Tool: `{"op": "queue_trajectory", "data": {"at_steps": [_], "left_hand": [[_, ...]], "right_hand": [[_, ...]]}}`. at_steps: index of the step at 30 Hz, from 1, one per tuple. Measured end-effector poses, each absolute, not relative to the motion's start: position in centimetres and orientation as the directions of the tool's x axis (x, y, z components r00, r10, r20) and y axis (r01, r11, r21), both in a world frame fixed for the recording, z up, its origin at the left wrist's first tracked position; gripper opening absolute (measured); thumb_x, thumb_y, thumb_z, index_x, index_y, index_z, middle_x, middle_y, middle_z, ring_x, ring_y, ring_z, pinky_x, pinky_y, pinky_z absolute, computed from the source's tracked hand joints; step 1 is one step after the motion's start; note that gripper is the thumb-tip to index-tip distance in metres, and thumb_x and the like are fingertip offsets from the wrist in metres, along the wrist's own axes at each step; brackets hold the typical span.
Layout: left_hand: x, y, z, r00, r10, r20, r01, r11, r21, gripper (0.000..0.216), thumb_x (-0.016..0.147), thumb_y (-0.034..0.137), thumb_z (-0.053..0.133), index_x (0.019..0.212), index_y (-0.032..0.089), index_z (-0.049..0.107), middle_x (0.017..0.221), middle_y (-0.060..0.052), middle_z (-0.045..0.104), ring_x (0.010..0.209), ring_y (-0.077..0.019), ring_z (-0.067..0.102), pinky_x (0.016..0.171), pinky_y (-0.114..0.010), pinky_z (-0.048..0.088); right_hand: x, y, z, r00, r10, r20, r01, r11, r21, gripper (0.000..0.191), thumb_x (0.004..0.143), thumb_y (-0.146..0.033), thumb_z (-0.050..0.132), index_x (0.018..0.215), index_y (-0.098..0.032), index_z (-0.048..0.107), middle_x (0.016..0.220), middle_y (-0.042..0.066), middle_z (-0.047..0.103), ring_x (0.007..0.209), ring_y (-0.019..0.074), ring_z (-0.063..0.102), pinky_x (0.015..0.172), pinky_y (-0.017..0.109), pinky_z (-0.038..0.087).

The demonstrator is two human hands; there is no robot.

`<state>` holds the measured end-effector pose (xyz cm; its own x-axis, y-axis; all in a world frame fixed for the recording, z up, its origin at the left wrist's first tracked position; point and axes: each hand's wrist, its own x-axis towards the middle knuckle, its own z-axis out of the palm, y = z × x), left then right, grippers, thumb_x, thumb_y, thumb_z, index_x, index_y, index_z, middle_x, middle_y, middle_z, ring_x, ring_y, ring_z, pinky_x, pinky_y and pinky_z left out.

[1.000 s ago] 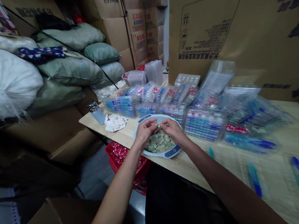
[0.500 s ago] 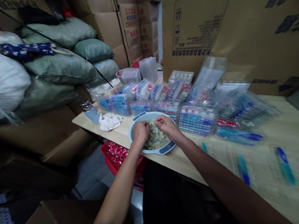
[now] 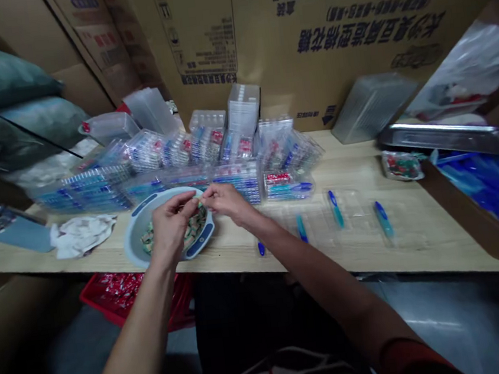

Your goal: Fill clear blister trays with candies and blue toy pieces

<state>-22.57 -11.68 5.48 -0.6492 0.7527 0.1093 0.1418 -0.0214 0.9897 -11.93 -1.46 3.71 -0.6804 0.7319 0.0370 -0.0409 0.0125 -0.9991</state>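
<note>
My left hand (image 3: 170, 222) is above the light-blue oval basin (image 3: 133, 238), its thumb and fingers pinched together. My right hand (image 3: 228, 201) meets it fingertip to fingertip over the basin's right rim, also in a pinch. Between the fingertips shows a bit of a small beige-and-green piece (image 3: 197, 197), mostly covered by the fingers. Many like pieces (image 3: 191, 233) lie in the basin, partly behind my left hand. Right of my hands, clear plastic trays (image 3: 356, 214) lie on the table, each with a blue-and-teal plastic piece (image 3: 335, 209) in it.
Stacks of filled clear trays (image 3: 235, 179) line the table's back. A white cloth (image 3: 82, 234) and a grey-blue container (image 3: 22, 231) are at left. A red crate (image 3: 105, 306) of red packets stands below. At right sit a box of blue pieces (image 3: 490, 185) and a metal tray (image 3: 449, 133).
My view has swung right. Both hands have risen from the pieces in the basin to its right rim, and their fingertips have come together on a small beige-and-green piece.
</note>
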Motion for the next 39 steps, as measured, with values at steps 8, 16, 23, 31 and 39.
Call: {"op": "queue_trajectory", "data": {"at_steps": [8, 16, 23, 31, 39], "left_hand": [[-17.2, -8.4, 5.4, -0.400, 0.903, 0.159, 0.192, -0.088, 0.978, 0.050, 0.066, 0.043, 0.087, 0.105, 0.013, 0.076, 0.079, -0.002, 0.071, 0.070, -0.0136, 0.060, 0.069, -0.025, 0.047], [-13.8, -7.1, 4.3, -0.346, 0.938, -0.029, -0.117, -0.013, 0.993, 0.051, 0.053, 0.034, 0.094, 0.096, 0.013, 0.077, 0.078, -0.001, 0.071, 0.071, -0.0122, 0.062, 0.076, -0.027, 0.050], [-12.9, -7.0, 3.6, -0.353, 0.932, -0.085, -0.247, -0.006, 0.969, 0.048, 0.051, 0.032, 0.095, 0.093, 0.015, 0.078, 0.081, -0.002, 0.073, 0.074, -0.0126, 0.065, 0.075, -0.026, 0.052], [-12.0, -6.9, 3.3, -0.348, 0.928, -0.136, -0.276, 0.038, 0.961, 0.047, 0.050, 0.034, 0.095, 0.090, 0.014, 0.078, 0.084, -0.005, 0.075, 0.077, -0.0148, 0.067, 0.080, -0.029, 0.053], [-10.9, -8.4, 2.6, -0.029, 0.985, -0.168, 0.101, 0.170, 0.980, 0.027, 0.067, 0.026, 0.079, 0.091, 0.013, 0.078, 0.073, -0.002, 0.070, 0.064, -0.0124, 0.059, 0.063, -0.025, 0.046]], "right_hand": [[-4.0, 0.7, 5.9, -0.626, 0.774, -0.094, 0.073, -0.062, -0.995, 0.011, 0.074, -0.011, 0.064, 0.067, -0.016, 0.058, 0.052, -0.005, 0.053, 0.050, 0.0103, 0.050, 0.048, 0.019, 0.038], [-0.2, 1.5, 3.7, -0.600, 0.798, 0.061, 0.119, 0.165, -0.979, 0.009, 0.077, -0.021, 0.061, 0.070, -0.018, 0.057, 0.057, -0.004, 0.053, 0.057, 0.0122, 0.049, 0.052, 0.022, 0.034], [1.2, 0.4, 1.7, -0.534, 0.837, 0.123, 0.158, 0.242, -0.957, 0.018, 0.082, -0.023, 0.056, 0.099, -0.018, 0.058, 0.061, -0.006, 0.055, 0.057, 0.0147, 0.052, 0.054, 0.023, 0.036], [2.6, -0.6, 1.3, -0.589, 0.761, 0.272, 0.224, 0.477, -0.850, 0.022, 0.081, -0.009, 0.046, 0.076, -0.018, 0.066, 0.071, 0.000, 0.066, 0.068, 0.0154, 0.061, 0.066, 0.025, 0.043], [6.9, 1.6, 1.0, -0.396, 0.908, 0.137, 0.290, 0.265, -0.920, 0.033, 0.084, -0.020, 0.049, 0.110, -0.014, 0.068, 0.076, 0.002, 0.068, 0.067, 0.0178, 0.061, 0.064, 0.027, 0.049]]}}
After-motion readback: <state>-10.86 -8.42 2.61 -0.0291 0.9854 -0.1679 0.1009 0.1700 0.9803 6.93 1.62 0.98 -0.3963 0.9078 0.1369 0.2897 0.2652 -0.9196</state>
